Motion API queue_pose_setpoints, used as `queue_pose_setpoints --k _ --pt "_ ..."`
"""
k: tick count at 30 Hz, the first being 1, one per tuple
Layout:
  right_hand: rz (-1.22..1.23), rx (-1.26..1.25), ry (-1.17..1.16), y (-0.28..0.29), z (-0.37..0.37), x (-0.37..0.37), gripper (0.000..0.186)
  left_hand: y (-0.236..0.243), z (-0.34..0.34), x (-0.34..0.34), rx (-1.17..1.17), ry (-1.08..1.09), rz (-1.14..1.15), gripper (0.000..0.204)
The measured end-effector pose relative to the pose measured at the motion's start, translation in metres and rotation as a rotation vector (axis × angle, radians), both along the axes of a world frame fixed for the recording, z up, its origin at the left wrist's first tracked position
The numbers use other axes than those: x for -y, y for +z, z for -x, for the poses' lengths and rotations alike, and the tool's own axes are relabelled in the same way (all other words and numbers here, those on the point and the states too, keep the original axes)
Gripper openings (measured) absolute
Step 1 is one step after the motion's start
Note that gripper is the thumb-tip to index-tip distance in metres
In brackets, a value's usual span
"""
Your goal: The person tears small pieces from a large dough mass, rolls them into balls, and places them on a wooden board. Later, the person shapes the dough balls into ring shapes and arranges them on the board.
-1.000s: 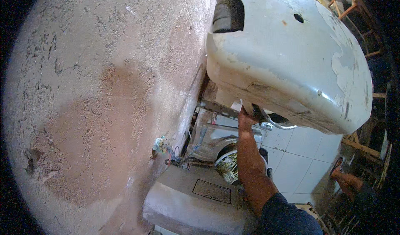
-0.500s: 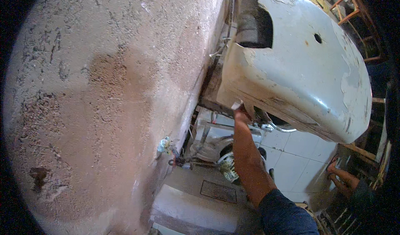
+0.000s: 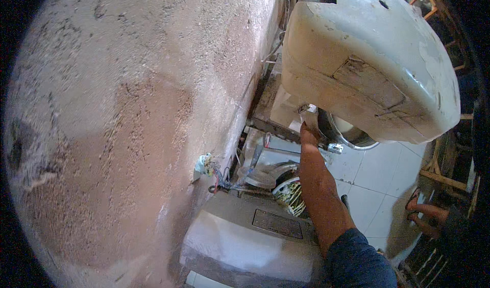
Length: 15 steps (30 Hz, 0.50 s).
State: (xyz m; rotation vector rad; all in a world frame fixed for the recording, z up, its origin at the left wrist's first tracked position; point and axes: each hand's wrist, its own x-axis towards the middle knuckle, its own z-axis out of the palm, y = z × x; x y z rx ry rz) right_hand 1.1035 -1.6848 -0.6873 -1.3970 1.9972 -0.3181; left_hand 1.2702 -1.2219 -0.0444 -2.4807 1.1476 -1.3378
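My right hand [image 3: 306, 131] reaches up from a forearm in a dark blue sleeve to the underside of a large, worn white appliance casing [image 3: 372, 58] that leans near a rough plastered wall [image 3: 132, 114]. The fingers touch the casing's lower edge beside a metal bar [image 3: 270, 127], and most of the hand is hidden there. A shiny metal ring [image 3: 352, 137] shows under the casing just right of the hand. My left hand is out of view.
A grey-white box-shaped unit [image 3: 245, 237] lies below the arm. Loose coloured wires [image 3: 217, 176] hang at the wall. A round patterned part [image 3: 290, 195] sits by the forearm. White floor tiles [image 3: 380, 173] lie to the right, with another person's sandalled foot [image 3: 423, 210] and wooden frames [image 3: 449, 176].
The view has shifted, so the casing now sits higher and further right. My right hand stays at the casing's underside and has moved slightly along its lower edge.
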Motion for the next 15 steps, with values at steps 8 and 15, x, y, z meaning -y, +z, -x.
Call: queue_pose_setpoints --k 8,15 --pt "0.09 0.086 0.077 0.01 -0.002 -0.021 0.046 -0.014 0.012 0.014 -0.014 0.005 -0.006 0.091" --pt "0.014 0.216 0.044 0.029 -0.007 -0.002 0.044 -0.023 0.017 0.05 -0.075 0.01 -0.023 0.091"
